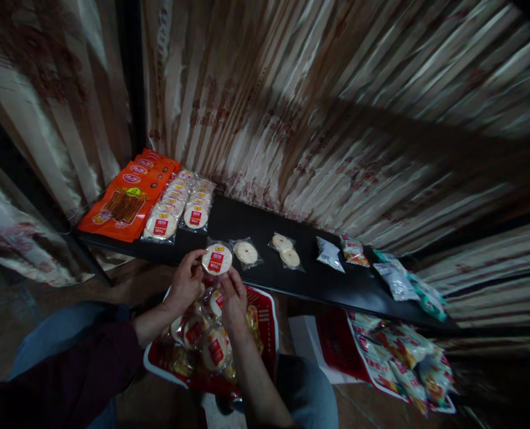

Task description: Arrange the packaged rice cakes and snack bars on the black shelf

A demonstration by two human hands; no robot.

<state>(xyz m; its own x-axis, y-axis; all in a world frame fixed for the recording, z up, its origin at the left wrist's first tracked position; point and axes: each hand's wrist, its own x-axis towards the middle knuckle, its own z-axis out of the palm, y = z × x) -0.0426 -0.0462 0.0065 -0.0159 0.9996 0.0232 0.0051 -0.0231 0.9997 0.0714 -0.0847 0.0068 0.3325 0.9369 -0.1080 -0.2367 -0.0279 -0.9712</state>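
Note:
Between both hands is a round rice cracker packet [217, 260] with a red label, raised above a red basket [271, 333] at the black shelf's front edge. My left hand [188, 279] pinches its left side, and my right hand [233, 297] holds it from the lower right. More cracker packets [215, 348] fill the basket below. Two overlapping rows of such packets [161, 223] lie on the shelf beside orange snack bags [124, 199]. Just right of the held packet, a cracker packet [246, 252] lies with its pale side up.
The long black shelf [291, 283] also bears two overlapping crackers [285, 250], small bags [330, 253] and green bags [428, 296] at the right. A second red basket [336, 339] with snack bags [403, 345] stands below. Curtains [291, 119] hang behind.

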